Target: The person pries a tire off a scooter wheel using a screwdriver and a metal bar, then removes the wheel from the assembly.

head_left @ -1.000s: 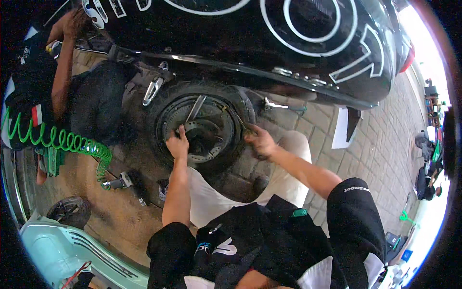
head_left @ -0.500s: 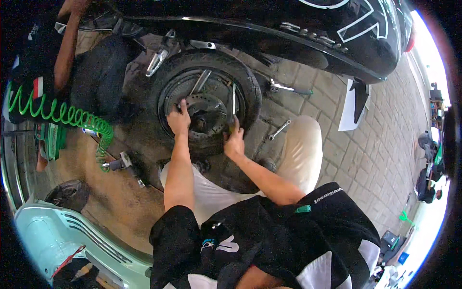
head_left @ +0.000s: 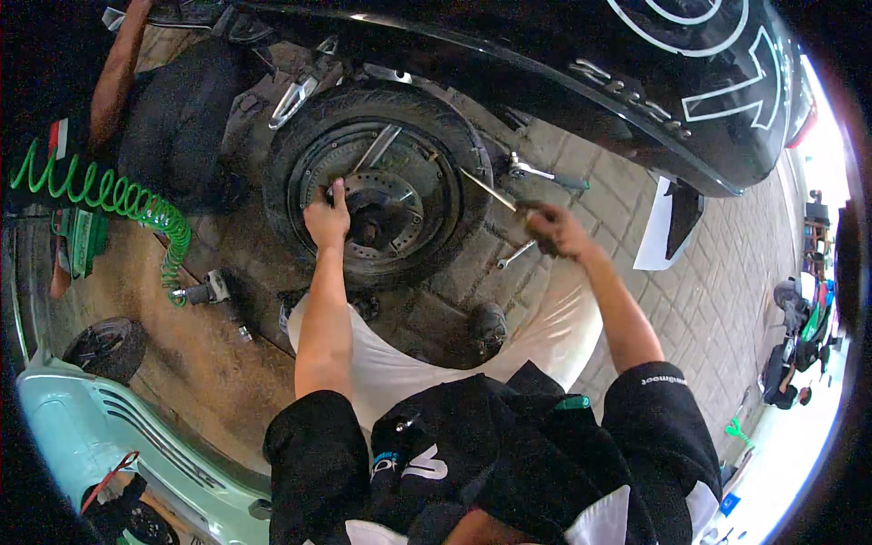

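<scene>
A scooter wheel [head_left: 427, 263] with a black tyre and a drilled brake disc [head_left: 400, 243] lies flat in front of my knees. My left hand [head_left: 327, 218] is closed around the near end of a silver tyre lever [head_left: 380, 143], which lies across the rim's far side. To the right of the wheel, my right hand [head_left: 556, 232] grips the darker handle end of a second slim metal lever [head_left: 490, 192]. That lever slants back to the tyre's right side, its tip at the rim edge. Whether the tip is under the bead I cannot tell.
A ratchet wrench [head_left: 545, 173] and a spanner [head_left: 516, 254] lie on the paving right of the wheel. A black scooter [head_left: 545, 100] stands beyond. At left are another person's arm [head_left: 118, 91], a green coiled air hose [head_left: 136, 204], an impact gun [head_left: 221, 291] and mint-green bodywork [head_left: 136, 436].
My right hand has swung out to the right and slightly up, turning its lever from upright to a slant. The left hand keeps its grip on the other lever.
</scene>
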Available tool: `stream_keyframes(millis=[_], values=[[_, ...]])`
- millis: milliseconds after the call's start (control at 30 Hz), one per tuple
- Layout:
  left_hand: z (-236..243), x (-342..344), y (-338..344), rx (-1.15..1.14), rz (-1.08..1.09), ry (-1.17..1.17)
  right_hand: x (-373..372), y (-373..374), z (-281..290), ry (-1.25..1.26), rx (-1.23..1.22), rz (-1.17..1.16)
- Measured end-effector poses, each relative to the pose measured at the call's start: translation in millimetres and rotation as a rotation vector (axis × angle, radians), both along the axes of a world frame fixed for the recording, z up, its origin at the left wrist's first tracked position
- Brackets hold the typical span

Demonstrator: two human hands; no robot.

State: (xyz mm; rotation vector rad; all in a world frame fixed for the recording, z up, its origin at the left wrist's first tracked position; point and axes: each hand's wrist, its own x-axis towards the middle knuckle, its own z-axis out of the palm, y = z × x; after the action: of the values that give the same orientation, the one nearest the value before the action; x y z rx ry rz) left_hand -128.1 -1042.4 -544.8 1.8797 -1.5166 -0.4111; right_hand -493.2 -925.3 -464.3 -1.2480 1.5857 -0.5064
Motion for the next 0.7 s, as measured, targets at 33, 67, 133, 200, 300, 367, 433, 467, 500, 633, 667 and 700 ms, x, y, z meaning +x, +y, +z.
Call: stream_keyframes(millis=[33,67,133,200,300,367,433,467,500,633,667,700], values=[[-2.7,1.7,-1.4,-0.003,0.004,-0.003,-9.1,-14.1,1.3,-0.038,-0.064,0.039],[-7.4,3.9,-2.8,0.033,0.001,0.009,-21.0,-25.3,0.3,-0.040,-0.066,0.039],[-11.9,5.3,-4.9,0.073,-0.003,0.022,-35.5,-41.5,3.2,0.030,0.111,0.075],[-12.0,2.4,-6.1,0.126,0.004,-0.063,-41.9,-49.1,13.7,0.015,0.182,0.097],[-10.5,12.7,-3.6,0.014,0.009,-0.035,-21.4,-58.9,44.4,-0.001,0.332,0.127],[-8.8,10.6,-3.4,0.081,0.008,-0.022,-15.1,-59.9,50.8,0.029,0.415,0.109],[-4.6,8.8,-1.6,0.143,0.005,-0.008,-11.5,-63.9,50.8,0.024,0.262,0.169],[-3.6,3.1,-0.2,0.077,0.004,0.006,-25.0,-64.2,33.5,0.028,0.263,0.159],[-2.6,-3.3,-1.8,0.006,0.001,0.025,-47.8,-66.4,5.9,-0.041,0.222,0.205],[-10.4,0.8,-2.0,-0.063,-0.039,0.009,-47.2,-97.6,8.1,-0.087,0.542,0.090],[-7.2,-5.5,-4.5,-0.184,-0.062,0.069,-55.1,-93.0,-7.0,-0.136,0.363,0.151],[-9.2,-5.3,-5.8,-0.192,-0.065,0.071,-54.3,-88.9,-12.6,-0.133,0.355,0.148]])
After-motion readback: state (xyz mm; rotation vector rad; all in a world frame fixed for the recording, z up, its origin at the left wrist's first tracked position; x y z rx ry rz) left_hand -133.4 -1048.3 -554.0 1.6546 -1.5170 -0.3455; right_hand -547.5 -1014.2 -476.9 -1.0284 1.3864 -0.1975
